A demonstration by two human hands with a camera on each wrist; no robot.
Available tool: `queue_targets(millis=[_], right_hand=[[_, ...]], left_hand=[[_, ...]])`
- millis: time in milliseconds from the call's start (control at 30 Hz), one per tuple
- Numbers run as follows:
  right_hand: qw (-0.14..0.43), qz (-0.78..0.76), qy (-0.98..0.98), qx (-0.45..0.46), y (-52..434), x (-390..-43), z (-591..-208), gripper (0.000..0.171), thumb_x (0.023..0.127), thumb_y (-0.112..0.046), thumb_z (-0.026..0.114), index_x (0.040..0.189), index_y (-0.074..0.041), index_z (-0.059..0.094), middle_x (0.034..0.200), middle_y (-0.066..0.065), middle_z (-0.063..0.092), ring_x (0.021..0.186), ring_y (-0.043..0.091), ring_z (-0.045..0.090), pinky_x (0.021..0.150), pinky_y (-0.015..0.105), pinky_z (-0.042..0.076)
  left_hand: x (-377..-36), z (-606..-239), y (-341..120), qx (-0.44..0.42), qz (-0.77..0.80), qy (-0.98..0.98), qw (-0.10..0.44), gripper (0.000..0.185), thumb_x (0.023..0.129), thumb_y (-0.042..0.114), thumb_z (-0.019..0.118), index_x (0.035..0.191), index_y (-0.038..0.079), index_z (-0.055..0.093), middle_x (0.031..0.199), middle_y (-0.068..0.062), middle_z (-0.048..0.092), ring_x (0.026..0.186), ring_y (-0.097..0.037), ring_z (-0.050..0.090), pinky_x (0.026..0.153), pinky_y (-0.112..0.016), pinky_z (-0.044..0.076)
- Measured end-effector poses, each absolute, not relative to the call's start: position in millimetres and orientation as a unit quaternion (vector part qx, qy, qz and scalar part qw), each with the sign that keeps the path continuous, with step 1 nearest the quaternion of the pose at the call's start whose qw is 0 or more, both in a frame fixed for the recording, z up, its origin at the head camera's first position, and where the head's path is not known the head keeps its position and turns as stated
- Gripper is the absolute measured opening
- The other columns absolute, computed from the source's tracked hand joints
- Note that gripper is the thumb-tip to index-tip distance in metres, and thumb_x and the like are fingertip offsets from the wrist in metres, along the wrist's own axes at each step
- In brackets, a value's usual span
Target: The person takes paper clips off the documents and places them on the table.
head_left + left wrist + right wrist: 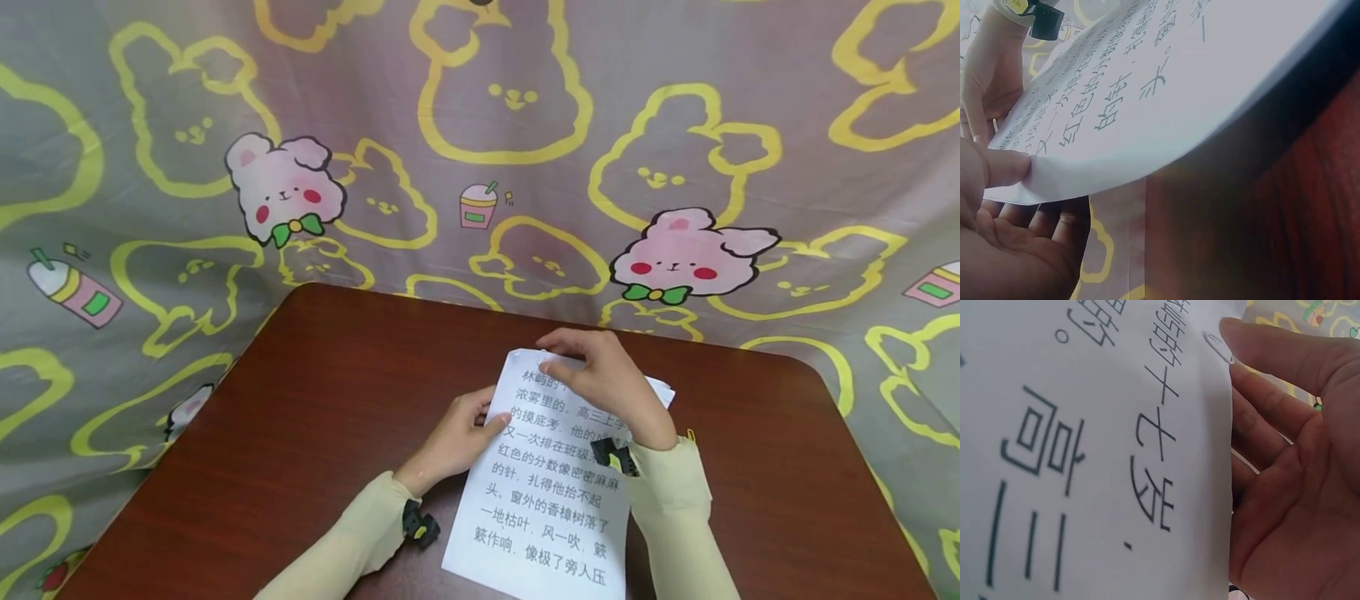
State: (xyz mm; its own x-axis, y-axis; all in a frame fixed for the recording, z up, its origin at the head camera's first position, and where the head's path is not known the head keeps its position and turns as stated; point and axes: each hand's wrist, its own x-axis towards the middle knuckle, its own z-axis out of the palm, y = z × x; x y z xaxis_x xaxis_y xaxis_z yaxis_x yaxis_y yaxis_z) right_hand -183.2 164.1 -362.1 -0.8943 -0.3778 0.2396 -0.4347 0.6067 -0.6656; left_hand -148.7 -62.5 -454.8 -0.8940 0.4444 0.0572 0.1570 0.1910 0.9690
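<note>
A stack of white paper sheets printed with large dark characters is held tilted over the table. My left hand grips its left edge; in the left wrist view the thumb presses on top and the fingers lie beneath. At the top edge is my right hand, thumb in front and the other fingers behind the paper. In the right wrist view a pale wire paper clip sits on that edge, the right thumb touching it. The sheets partly hide the fingers behind them.
Beneath the papers is a dark red-brown wooden table. A grey curtain with yellow outlines and pink cartoon faces hangs around its back and sides. Black wrist devices sit on both pale sleeves.
</note>
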Motion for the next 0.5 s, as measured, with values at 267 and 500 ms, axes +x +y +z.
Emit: queue_targets(millis=[267,500], right_hand=[[0.032,0.364,-0.9,0.237,161.5,-184.1,-364.3,0.023,0.092,-0.009,0.078,0.115,-0.011,0.078,0.109,0.005,0.08,0.094,0.019,0.073,0.085,0.04,0.059],[0.029,0.364,-0.899,0.24,161.5,-186.0,-364.9,0.017,0.093,-0.007,0.077,0.109,-0.012,0.079,0.103,0.004,0.08,0.088,0.015,0.071,0.082,0.037,0.058]], left_hand=[[-147.4,-456.3,-61.3,0.205,0.602,0.762,0.121,0.035,0.107,0.007,0.055,0.141,0.009,0.06,0.109,-0.015,0.078,0.079,-0.017,0.077,0.066,-0.029,0.063],[-147.0,-457.6,-60.7,0.212,0.602,0.76,0.127,0.035,0.108,0.007,0.054,0.143,0.009,0.059,0.109,-0.016,0.077,0.08,-0.019,0.077,0.066,-0.029,0.063]])
